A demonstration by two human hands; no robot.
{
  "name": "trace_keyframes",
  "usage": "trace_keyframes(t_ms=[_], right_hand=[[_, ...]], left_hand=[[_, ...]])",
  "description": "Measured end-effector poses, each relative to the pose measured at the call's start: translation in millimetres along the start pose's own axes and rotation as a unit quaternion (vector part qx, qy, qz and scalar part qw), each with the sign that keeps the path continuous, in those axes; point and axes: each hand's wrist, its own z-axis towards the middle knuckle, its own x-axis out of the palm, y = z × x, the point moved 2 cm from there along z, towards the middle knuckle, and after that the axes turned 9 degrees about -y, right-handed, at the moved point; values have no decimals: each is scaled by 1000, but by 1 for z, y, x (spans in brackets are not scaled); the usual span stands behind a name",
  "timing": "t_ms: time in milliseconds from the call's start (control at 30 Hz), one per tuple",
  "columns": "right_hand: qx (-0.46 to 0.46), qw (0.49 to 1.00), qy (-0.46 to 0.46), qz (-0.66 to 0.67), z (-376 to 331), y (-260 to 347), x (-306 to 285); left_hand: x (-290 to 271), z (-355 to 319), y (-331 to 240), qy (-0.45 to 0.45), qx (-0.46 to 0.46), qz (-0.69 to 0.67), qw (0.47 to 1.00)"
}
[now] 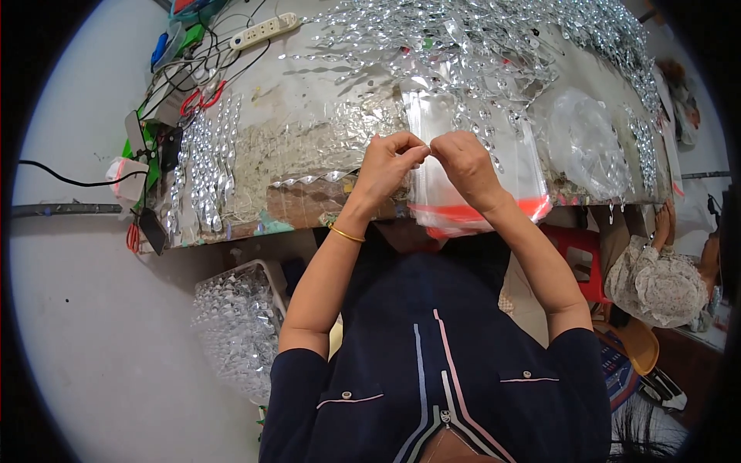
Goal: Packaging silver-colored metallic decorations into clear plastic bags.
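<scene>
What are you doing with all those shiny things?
A person's left hand and right hand are pinched together over a stack of clear plastic bags with red strips, at the table's near edge. What they pinch is too small to tell. Silvery crystal-like pieces cover the table.

Head-worn fisheye, looking down, close over worktable (309, 131).

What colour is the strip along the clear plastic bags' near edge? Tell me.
Red-orange strip, clearest in the head view.

Glossy clear plastic bags (471, 166) lie on a crinkled, shiny foil-covered table (309, 139).
</scene>
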Motion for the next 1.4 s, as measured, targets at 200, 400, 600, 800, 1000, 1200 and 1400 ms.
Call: trace_keyframes(t_ms=[200,400,600,800,1000,1200,1400], right_hand=[[-1,997,-76,-19,-3,6,6],[265,936,-124,194,-12,31,16],[356,880,-140,283,-16,33,21],[440,734,-162,491,-27,28,36],[208,950,-192,129,-13,4,13],[-17,986,-158,40,-6,14,10],[120,960,-234,92,-13,-16,13]], left_hand=[[-3,0,-3,0,-49,-112,992],[-9,1,0,30,-57,-136,989],[-7,-2,1,49,-40,-143,988],[-8,-4,0,52,-45,-130,989],[-13,-12,-8,81,6,-35,996],[-17,-13,-3,77,42,-1,996],[-20,-15,1,75,96,143,982]])
